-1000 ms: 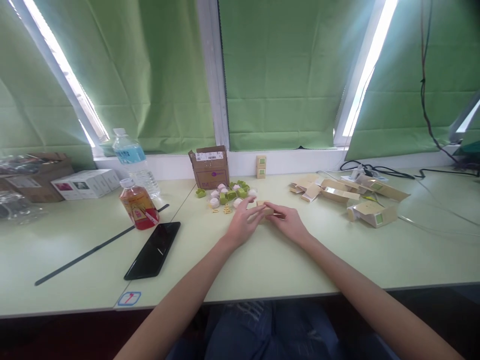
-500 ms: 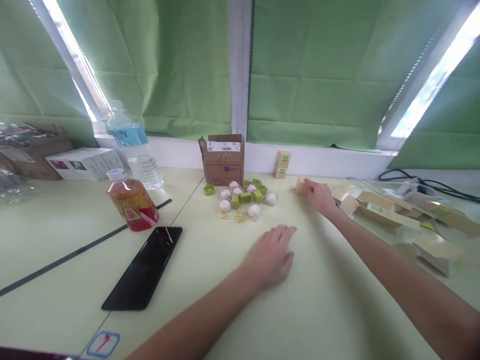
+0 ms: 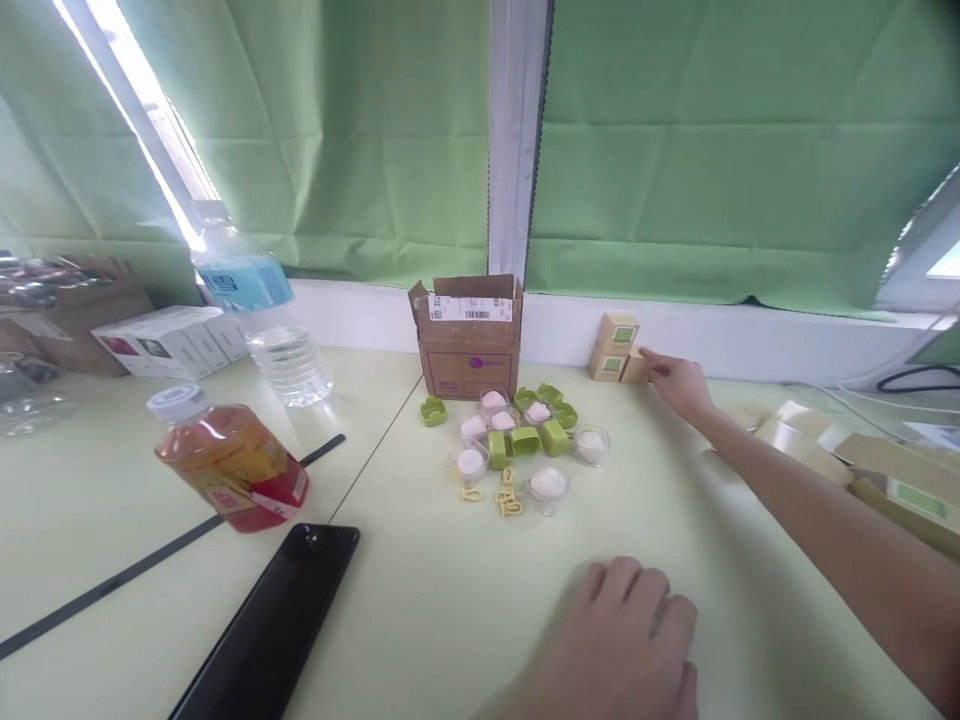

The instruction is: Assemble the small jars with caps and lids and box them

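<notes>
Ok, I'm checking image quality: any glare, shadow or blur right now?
Head view: glare in the left window gap, a small highlight on the phone, soft shadow beside the right arm, fine print on the brown box too soft to read.

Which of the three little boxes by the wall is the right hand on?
The rightmost box: the right hand touches it. The upper box and lower box, stacked to its left, are untouched.

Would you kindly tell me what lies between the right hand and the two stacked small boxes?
In the head view, a third small box lies there, beside the stack; the right hand touches it.
</notes>
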`<state>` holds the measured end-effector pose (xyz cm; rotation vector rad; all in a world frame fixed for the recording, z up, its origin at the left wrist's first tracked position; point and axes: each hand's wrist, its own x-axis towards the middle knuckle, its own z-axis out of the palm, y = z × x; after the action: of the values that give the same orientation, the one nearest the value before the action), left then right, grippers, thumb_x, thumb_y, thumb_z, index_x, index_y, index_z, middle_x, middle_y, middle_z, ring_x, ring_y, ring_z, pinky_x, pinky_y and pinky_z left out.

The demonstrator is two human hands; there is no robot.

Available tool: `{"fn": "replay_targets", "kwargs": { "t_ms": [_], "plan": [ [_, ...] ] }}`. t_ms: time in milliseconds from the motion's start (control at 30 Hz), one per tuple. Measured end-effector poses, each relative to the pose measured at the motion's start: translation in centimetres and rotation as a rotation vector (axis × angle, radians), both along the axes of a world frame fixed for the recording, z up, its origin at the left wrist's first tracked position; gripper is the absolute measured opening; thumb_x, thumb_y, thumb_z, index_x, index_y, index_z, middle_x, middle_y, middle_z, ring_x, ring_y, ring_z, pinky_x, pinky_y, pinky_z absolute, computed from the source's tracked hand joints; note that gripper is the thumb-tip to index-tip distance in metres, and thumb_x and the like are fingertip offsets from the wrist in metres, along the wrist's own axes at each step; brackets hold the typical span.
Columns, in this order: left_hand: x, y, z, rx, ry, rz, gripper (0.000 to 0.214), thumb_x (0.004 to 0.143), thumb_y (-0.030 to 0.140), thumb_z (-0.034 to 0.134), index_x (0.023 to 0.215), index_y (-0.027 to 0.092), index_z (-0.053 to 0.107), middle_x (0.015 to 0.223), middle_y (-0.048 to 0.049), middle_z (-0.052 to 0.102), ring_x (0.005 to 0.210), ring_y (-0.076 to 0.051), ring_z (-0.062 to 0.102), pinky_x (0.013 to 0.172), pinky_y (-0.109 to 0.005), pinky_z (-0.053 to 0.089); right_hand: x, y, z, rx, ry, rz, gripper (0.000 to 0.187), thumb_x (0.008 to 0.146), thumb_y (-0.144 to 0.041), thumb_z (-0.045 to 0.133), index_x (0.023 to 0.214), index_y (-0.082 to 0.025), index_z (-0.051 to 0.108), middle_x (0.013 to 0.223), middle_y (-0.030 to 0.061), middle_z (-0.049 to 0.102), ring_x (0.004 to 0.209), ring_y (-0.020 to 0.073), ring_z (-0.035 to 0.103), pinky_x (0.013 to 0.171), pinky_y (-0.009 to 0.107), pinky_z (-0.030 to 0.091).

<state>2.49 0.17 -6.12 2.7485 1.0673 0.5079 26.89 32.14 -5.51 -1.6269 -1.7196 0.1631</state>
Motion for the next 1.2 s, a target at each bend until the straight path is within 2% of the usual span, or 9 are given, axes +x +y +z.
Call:
{"fn": "replay_targets", "kwargs": {
  "t_ms": [233,300,367,433,600,667,800,1033,1200],
  "plan": [
    [-0.2,-0.2,1.1,-0.108,-0.020,0.011,0.029,0.097,0.031,0.055,0.122,0.019,0.051,0.118,-0.0081,0.060,0.109,-0.026,0.052,0.089,-0.040,0.047,-1.0,-0.5,-0.4,0.015,0.005,0.039,0.055,0.087,-0.023,0.057,0.141,-0.016,0.063,0.089,0.0085,0.079,0.086,0.0246,0.071,0.092,0.040,0.053],
    [-0.3,-0.2,1.3,-0.123,-0.024,0.012,0.030,0.096,0.030,0.055,0.124,0.020,0.050,0.120,-0.0080,0.060,0.112,-0.026,0.051,0.092,-0.040,0.048,-1.4,-0.6,-0.7,0.008,0.012,0.065,0.068,0.086,-0.026,0.059,0.152,-0.014,0.050,0.097,0.0100,0.078,0.088,0.0249,0.072,0.093,0.040,0.053],
    [-0.5,-0.4,1.6,-0.134,-0.044,0.019,0.032,0.097,0.029,0.054,0.127,0.021,0.049,0.121,-0.0079,0.059,0.113,-0.025,0.051,0.095,-0.040,0.048,-1.6,-1.0,-1.3,0.017,0.030,0.066,0.086,0.087,-0.030,0.059,0.163,-0.009,0.023,0.112,0.0147,0.075,0.094,0.0260,0.073,0.095,0.040,0.053],
    [-0.6,-0.6,1.9,-0.143,-0.071,0.034,0.033,0.097,0.028,0.053,0.129,0.023,0.049,0.123,-0.0078,0.059,0.115,-0.025,0.052,0.097,-0.039,0.048,-1.8,-2.0,-1.9,0.014,-0.024,0.030,0.091,0.091,-0.031,0.054,0.164,-0.004,0.007,0.121,0.0200,0.071,0.105,0.0291,0.071,0.099,0.041,0.051],
    [-0.7,-0.8,2.1,-0.145,-0.104,0.058,0.036,0.096,0.024,0.052,0.132,0.023,0.048,0.132,-0.0090,0.056,0.120,-0.026,0.051,0.103,-0.043,0.048,-2.7,-6.3,-2.5,-0.166,-0.388,0.022,0.052,0.101,-0.028,0.034,0.147,-0.007,0.049,0.138,0.0225,0.061,0.132,0.0313,0.054,0.115,0.042,0.038],
    [-0.6,-0.7,1.9,-0.103,-0.111,0.088,0.040,0.095,0.022,0.052,0.135,0.023,0.048,0.140,-0.0108,0.052,0.126,-0.027,0.050,0.105,-0.046,0.047,-3.3,-8.6,-2.5,-0.184,-0.414,0.022,0.049,0.104,-0.031,0.029,0.139,-0.010,0.056,0.144,0.0211,0.057,0.140,0.0312,0.046,0.120,0.046,0.030],
    [-0.8,-0.2,1.4,0.036,-0.173,0.222,0.035,0.097,0.020,0.049,0.132,0.021,0.051,0.142,-0.0129,0.052,0.131,-0.028,0.050,0.108,-0.049,0.045,-4.4,-13.3,-2.4,-0.262,-0.401,-0.017,0.057,0.106,-0.041,0.024,0.152,-0.013,0.043,0.164,0.0195,0.035,0.152,0.0339,0.029,0.122,0.058,0.019],
    [-4.4,1.2,2.7,0.245,-0.172,0.607,0.038,0.095,0.023,0.054,0.132,0.018,0.055,0.142,-0.0160,0.054,0.133,-0.033,0.049,0.110,-0.049,0.041,-5.5,-21.8,-1.7,-0.335,-0.386,0.012,0.063,0.106,-0.043,0.021,0.159,-0.013,0.034,0.169,0.0170,0.025,0.157,0.0306,0.019,0.124,0.054,0.012],
    [-6.6,1.8,2.9,0.135,-0.162,0.723,0.062,0.092,0.029,0.060,0.150,0.020,0.041,0.146,-0.0174,0.054,0.136,-0.035,0.049,0.111,-0.048,0.041,-5.6,-27.1,-1.4,-0.314,-0.367,0.044,0.062,0.106,-0.044,0.022,0.158,-0.013,0.037,0.168,0.0175,0.027,0.157,0.0309,0.021,0.124,0.053,0.012]
  ]
}}
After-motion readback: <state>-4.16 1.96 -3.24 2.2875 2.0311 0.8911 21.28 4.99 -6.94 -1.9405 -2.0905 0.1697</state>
